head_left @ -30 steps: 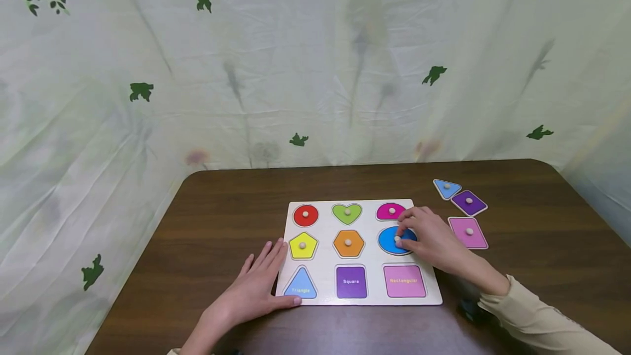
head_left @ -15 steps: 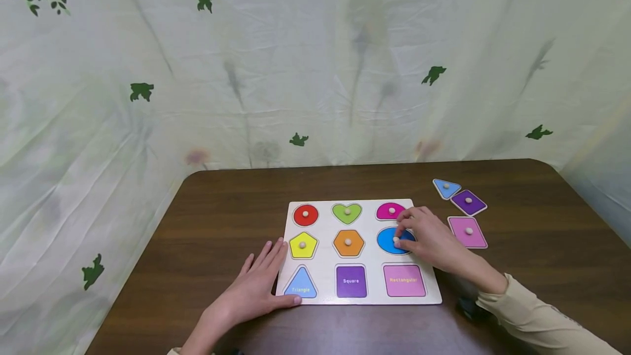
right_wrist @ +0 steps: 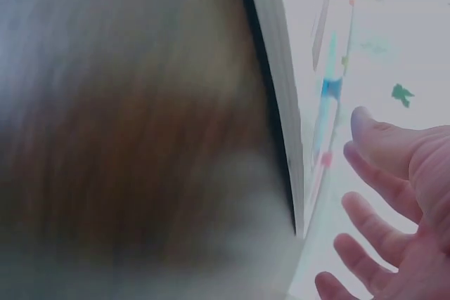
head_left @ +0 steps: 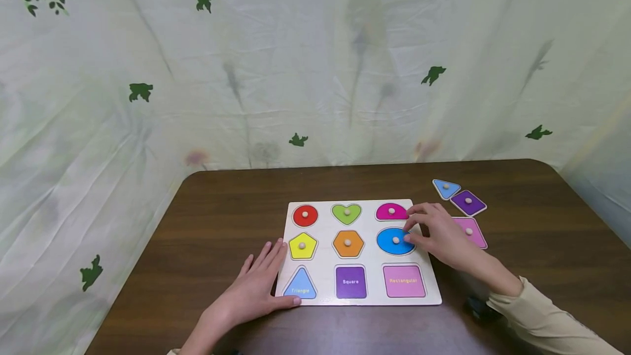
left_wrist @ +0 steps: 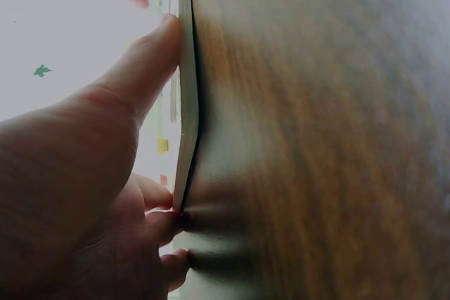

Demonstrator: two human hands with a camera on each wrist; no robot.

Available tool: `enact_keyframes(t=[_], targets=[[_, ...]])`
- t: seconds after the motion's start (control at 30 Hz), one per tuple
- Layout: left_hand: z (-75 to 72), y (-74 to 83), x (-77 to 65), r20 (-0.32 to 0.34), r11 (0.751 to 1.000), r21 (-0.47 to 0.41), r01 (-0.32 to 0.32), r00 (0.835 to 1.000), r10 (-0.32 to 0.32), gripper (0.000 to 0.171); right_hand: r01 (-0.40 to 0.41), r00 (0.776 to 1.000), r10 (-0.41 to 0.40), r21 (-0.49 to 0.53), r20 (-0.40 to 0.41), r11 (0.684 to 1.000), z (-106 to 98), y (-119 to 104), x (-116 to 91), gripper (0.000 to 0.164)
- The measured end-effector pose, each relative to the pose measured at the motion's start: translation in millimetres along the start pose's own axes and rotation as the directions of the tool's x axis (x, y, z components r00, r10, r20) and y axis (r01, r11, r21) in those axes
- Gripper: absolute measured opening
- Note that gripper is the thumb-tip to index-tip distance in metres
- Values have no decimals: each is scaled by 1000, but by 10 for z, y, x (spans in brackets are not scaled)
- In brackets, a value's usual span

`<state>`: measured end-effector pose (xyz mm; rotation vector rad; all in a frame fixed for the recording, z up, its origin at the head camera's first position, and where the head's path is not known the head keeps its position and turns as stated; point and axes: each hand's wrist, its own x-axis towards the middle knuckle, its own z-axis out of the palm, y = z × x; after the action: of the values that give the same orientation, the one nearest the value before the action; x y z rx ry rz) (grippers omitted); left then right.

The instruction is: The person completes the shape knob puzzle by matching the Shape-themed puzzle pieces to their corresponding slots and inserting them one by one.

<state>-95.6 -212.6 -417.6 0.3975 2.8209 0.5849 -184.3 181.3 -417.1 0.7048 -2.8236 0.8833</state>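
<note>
A white knob puzzle board point(head_left: 371, 259) lies on the table. My left hand point(head_left: 251, 292) rests at its left side with straight fingers; the thumb point(left_wrist: 144, 64) touches the board's near edge in the left wrist view. Just right of the blue oval piece point(head_left: 386, 239), which sits flat in its slot, hovers my right hand point(head_left: 443, 240). Its fingers are apart and loosely bent, with nothing held, as the right wrist view confirms. Triangle, square and rectangle slots in the bottom row show printed words. A blue triangle piece point(head_left: 441, 192), purple square piece point(head_left: 462, 208) and pink rectangle piece point(head_left: 478, 238) lie off the board.
Red circle point(head_left: 299, 220), green heart point(head_left: 340, 216), magenta half-round point(head_left: 383, 215), yellow pentagon point(head_left: 296, 252) and orange hexagon point(head_left: 341, 251) pieces fill other slots. Behind the brown table point(head_left: 246, 196) hangs a pale leaf-patterned curtain point(head_left: 315, 70).
My right hand has let go of the blue oval's knob and drawn back a little to the right, partly covering the pink rectangle. The oval stays in its slot; my left hand has not moved.
</note>
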Motion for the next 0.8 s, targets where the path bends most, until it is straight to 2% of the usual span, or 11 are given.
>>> enact_keyframes(t=[0.2,0.43,0.6,0.8], targets=[[-10,6,-12,2,1000,-15,-7,1000,7,113,-5,1000,5,-7,-24,1000,-119,136,10,17],[1,-1,-11,-2,1000,-8,-4,1000,4,113,-58,997,62,74,-52,996,-267,328,48,14],[0,2,-8,-6,1000,-6,-10,1000,10,113,-54,993,59,47,-103,997,-373,444,98,16],[-11,9,-14,-14,1000,-8,-23,1000,23,113,-79,993,85,78,-80,994,-499,597,190,22]])
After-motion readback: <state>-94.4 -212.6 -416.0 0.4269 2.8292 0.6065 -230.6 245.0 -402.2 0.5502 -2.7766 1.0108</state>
